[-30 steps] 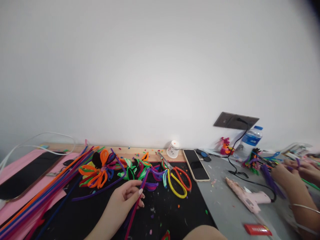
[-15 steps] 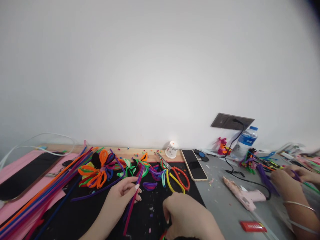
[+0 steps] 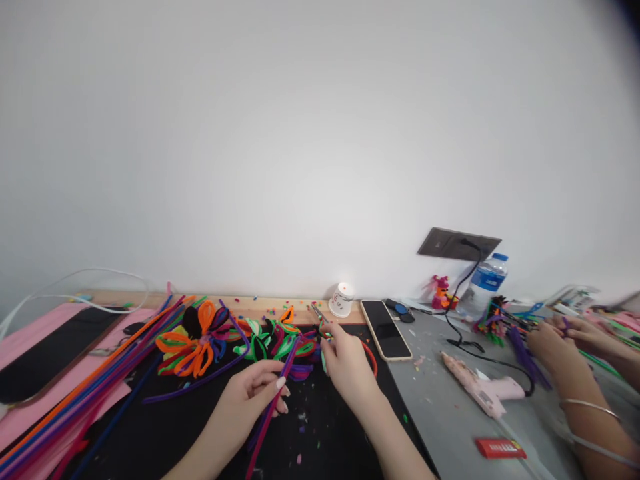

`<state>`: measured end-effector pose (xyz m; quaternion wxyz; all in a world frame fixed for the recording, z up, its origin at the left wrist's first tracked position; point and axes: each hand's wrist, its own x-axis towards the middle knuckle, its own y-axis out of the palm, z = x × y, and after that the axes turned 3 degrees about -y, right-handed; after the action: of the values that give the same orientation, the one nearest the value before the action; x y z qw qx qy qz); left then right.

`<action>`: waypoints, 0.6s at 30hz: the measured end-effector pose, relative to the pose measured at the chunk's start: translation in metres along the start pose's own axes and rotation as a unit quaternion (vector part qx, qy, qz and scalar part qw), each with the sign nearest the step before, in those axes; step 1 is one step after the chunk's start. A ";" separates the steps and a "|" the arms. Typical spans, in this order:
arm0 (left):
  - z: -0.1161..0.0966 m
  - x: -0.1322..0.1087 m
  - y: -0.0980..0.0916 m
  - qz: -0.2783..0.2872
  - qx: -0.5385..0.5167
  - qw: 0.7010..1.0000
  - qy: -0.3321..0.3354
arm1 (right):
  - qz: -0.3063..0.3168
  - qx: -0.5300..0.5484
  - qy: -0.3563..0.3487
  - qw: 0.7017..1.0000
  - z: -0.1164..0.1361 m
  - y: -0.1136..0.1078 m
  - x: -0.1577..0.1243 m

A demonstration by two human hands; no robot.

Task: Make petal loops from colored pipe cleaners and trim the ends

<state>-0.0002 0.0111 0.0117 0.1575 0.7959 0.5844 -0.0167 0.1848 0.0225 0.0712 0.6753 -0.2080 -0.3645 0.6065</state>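
Note:
My left hand (image 3: 257, 393) is closed around a thin bundle of purple and magenta pipe cleaners (image 3: 270, 413), pinched between thumb and fingers. The strands slant from the loops behind down toward the front edge. My right hand (image 3: 347, 367) reaches over the scissors, its curled fingers at their blades (image 3: 318, 312). It covers the yellow handle, while the red handle (image 3: 371, 359) shows beside the wrist. Just left of those fingers lie looped pipe-cleaner pieces in green (image 3: 260, 345) and purple (image 3: 301, 372). An orange pipe-cleaner flower (image 3: 203, 340) rests farther left.
Long pipe cleaners (image 3: 107, 373) lie across the left side. A paper cup (image 3: 342, 300) and a phone (image 3: 386, 331) stand and lie near the wall. To the right are a pink glue gun (image 3: 483, 387), its cord, a water bottle (image 3: 483, 287) and a co-worker's hands (image 3: 560, 340).
My right hand has moved forward from the mat's front edge to the scissors. Small green scraps now show on the mat. My left hand, still holding the pipe cleaners, has shifted slightly right.

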 end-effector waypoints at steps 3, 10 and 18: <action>0.004 -0.001 0.002 0.034 0.004 0.999 0.000 | 0.024 0.167 0.018 0.986 0.002 0.014 -0.007; 0.002 -0.004 0.004 0.112 0.012 0.994 -0.014 | 0.101 0.519 0.142 0.837 0.000 0.036 -0.018; 0.000 -0.003 0.006 0.106 0.058 0.992 -0.044 | 0.120 0.560 0.134 0.809 -0.009 0.044 -0.017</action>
<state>0.0040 0.0067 0.0141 0.1373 0.8595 0.4875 -0.0691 0.1627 0.0155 0.0296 0.6384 0.0847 0.1605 0.7480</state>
